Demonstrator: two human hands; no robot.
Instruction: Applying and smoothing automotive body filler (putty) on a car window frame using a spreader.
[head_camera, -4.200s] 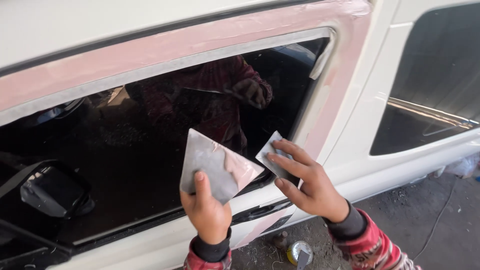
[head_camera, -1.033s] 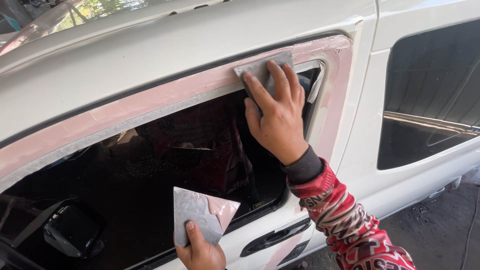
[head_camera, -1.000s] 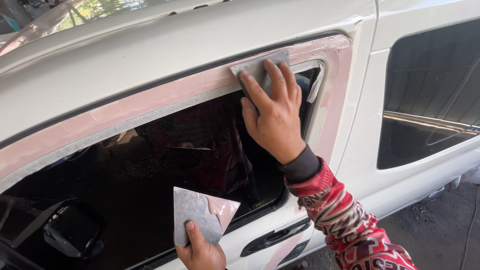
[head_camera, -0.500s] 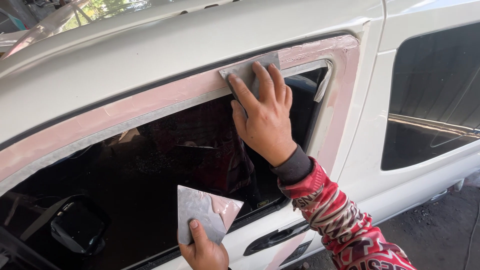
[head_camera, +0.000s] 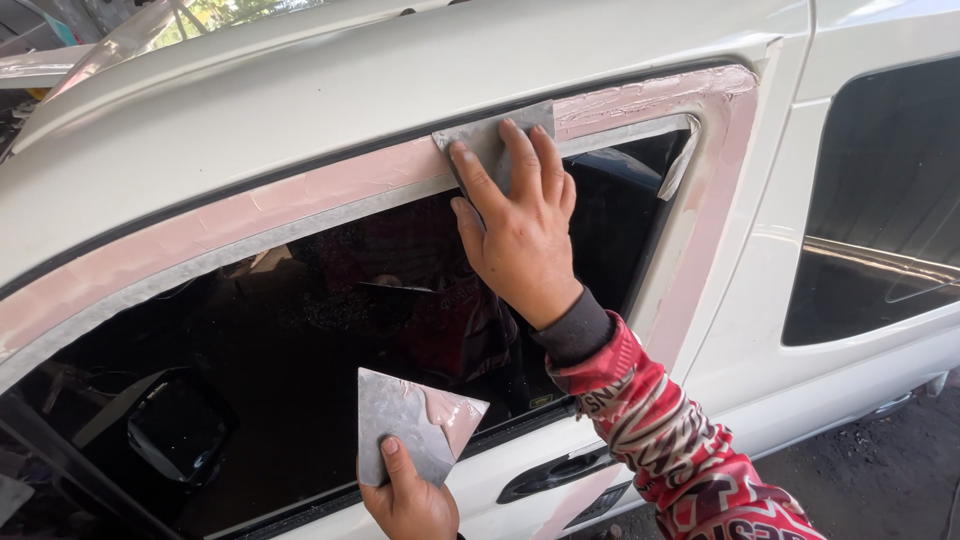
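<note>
right hand raised, fingers spread flat, arm stretched upward; left hand low, thumb up, pinching.
</note>
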